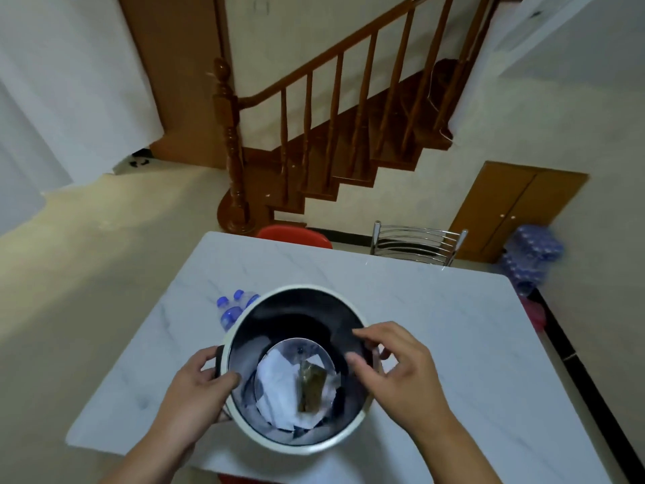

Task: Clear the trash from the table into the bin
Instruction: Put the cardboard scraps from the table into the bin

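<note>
Here, at the table:
Bin: a round white-rimmed bin with a dark inside stands on the marble-patterned table.
Contents: crumpled white paper and a brownish wrapper lie at its bottom.
Left hand: the left hand grips the bin's left rim, thumb inside, fingers round the outside.
Right hand: the right hand sits over the right rim, fingers spread, holding nothing.
Beside the bin: blue-capped bottles, touching its far-left side.
</note>
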